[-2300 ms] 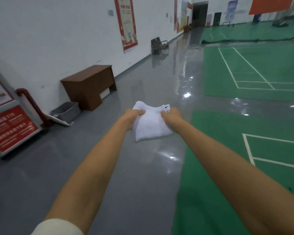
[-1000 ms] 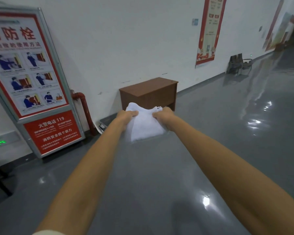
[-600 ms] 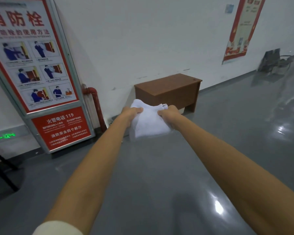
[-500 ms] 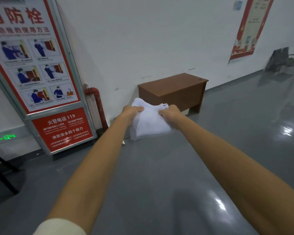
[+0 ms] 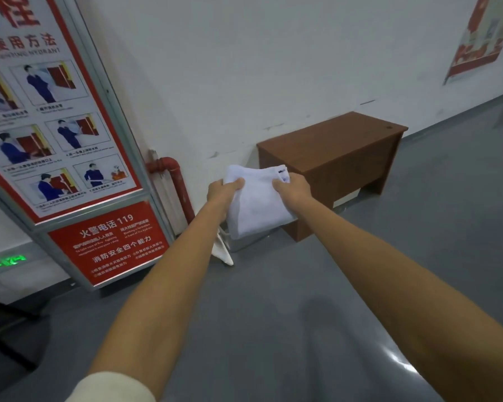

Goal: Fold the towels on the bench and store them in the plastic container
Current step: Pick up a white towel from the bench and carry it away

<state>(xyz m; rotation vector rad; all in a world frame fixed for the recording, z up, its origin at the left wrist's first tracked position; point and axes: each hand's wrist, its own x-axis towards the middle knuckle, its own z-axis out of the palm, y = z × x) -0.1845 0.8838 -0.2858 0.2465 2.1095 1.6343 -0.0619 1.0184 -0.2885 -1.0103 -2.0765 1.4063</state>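
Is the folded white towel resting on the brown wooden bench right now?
No: the folded white towel is held in the air by the left hand and right hand, short of the brown wooden bench.

Plastic container (image 5: 249, 242): I see only a grey sliver below the towel (image 5: 256, 203). Fire-hydrant sign (image 5: 55, 134): cut by left edge. Wall poster (image 5: 476, 39): cropped, blurred.

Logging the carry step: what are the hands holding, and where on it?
A folded white towel, gripped at its upper corners: left hand on the left one, right hand on the right.
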